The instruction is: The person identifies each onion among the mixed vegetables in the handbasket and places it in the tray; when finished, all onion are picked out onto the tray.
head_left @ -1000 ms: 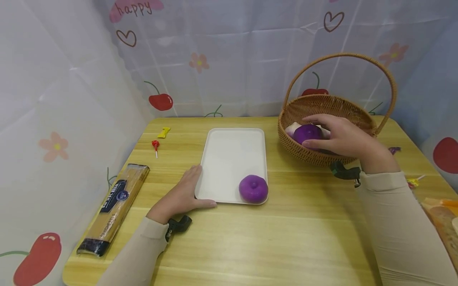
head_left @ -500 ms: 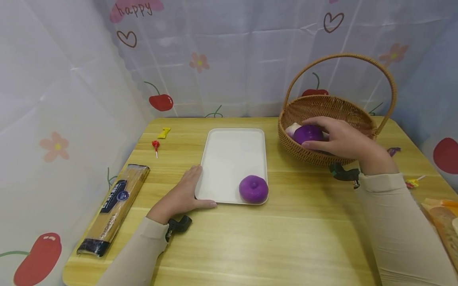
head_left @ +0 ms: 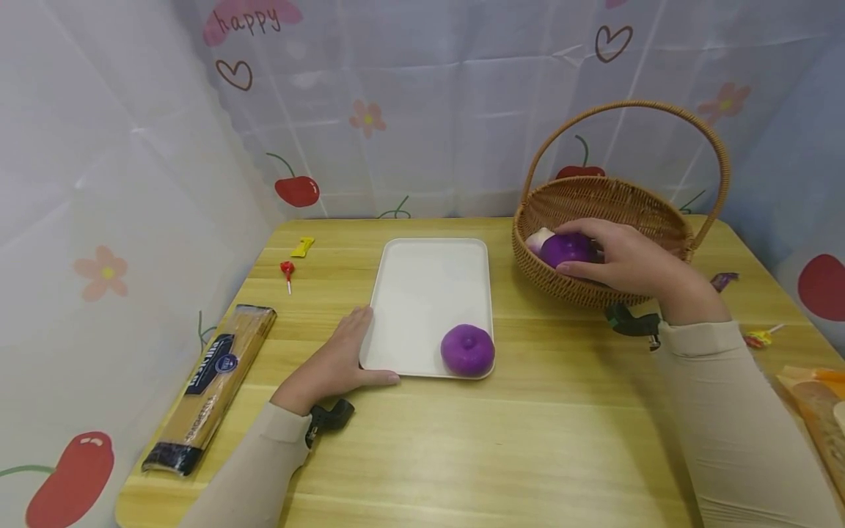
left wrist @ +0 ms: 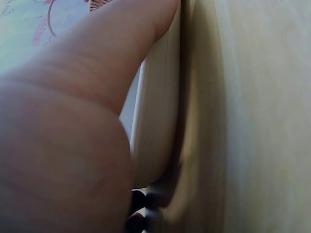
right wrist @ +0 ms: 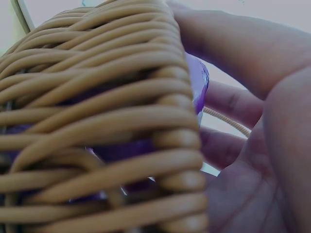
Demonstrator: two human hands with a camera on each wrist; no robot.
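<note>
I see the right hand (head_left: 627,253) over the near side of the brown wicker basket (head_left: 620,202). Its arm comes up from the low right, and the hand bends to point left. The fingers curl over the far side of a round purple vegetable (head_left: 568,249) and the thumb is on the near side, so the hand is gripping it. That vegetable is in the basket, right next to a white garlic bulb (head_left: 538,240). In my right wrist view, the basket's weave hides much of it, so I cannot tell if it is up off the bottom.

I see the left hand (head_left: 337,361) at the near left corner of the white tray (head_left: 422,301). Its fingers are straight and lie along the tray's left edge. The thumb sticks out to the right along the near edge. This hand is spread around the corner and not curled up. Its arm comes from the bottom of my head view, low and slanted. A second purple vegetable (head_left: 467,350) sits on the tray, in the near right corner.

To the left, a long spaghetti pack (head_left: 214,389) lies slanted on the wooden table (head_left: 429,455). Past its far end I see a red lollipop (head_left: 287,270) and a yellow candy (head_left: 303,246).
</note>
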